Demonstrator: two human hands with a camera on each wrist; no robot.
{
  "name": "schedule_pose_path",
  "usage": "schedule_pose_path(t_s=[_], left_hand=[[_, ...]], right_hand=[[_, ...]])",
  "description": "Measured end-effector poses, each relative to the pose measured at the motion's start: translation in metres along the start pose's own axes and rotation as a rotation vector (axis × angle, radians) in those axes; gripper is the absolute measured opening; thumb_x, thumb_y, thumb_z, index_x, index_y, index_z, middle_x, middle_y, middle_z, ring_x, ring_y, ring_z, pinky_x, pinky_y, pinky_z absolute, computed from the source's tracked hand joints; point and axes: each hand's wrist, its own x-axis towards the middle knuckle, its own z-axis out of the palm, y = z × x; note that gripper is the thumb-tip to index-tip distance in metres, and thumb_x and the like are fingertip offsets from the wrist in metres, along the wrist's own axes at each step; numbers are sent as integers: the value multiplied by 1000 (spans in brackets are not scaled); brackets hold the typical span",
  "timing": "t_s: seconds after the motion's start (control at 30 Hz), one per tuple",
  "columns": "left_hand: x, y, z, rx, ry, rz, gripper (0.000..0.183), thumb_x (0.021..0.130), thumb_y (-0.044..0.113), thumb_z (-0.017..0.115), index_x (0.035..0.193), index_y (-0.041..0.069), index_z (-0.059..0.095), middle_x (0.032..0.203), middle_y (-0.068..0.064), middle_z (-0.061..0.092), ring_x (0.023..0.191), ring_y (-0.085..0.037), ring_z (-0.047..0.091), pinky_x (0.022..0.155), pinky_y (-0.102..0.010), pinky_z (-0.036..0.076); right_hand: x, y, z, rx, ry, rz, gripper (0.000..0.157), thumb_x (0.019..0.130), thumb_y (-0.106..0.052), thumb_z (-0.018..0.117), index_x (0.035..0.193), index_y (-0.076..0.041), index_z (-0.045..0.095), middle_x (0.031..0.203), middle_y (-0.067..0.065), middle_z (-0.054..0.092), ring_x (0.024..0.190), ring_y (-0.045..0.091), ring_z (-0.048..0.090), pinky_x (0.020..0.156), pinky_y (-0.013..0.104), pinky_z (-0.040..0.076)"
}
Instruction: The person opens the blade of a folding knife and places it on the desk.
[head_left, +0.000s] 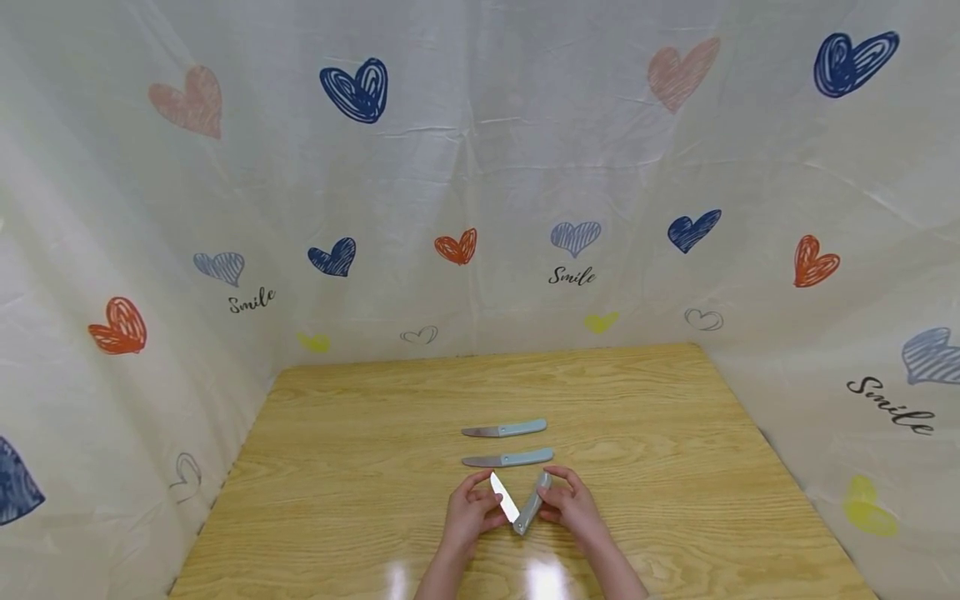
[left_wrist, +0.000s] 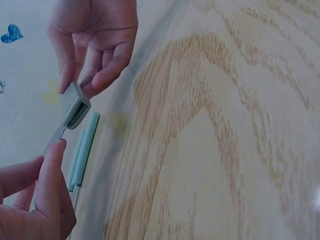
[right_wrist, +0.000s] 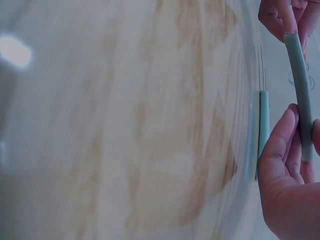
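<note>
Between the two hands is a folding knife with a grey-green handle, half folded into a V whose hinge points toward the person. My left hand pinches its bright blade near the tip. The handle's far end is gripped by my right hand, thumb and fingers on either side. In the left wrist view the slot in the handle shows, with the blade coming out of it. Just beyond the hands, two unfolded knives with light blue handles lie parallel, blades to the left.
The wood-grain table carries all the knives, and light glares off its near edge. A white curtain printed with hearts and "Smile" hangs behind the table and along both sides.
</note>
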Motion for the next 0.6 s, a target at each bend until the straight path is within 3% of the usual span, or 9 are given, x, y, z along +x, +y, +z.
schedule_pose_path(t_s=[0.6], left_hand=[[-5, -4, -1, -80, 98, 1, 53, 89, -8, 59, 138, -11, 39, 89, -8, 51, 81, -18, 59, 70, -35, 62]], right_hand=[[1, 3, -1, 29, 37, 10, 50, 94, -3, 61, 135, 7, 36, 90, 5, 67, 74, 16, 62, 70, 28, 58]])
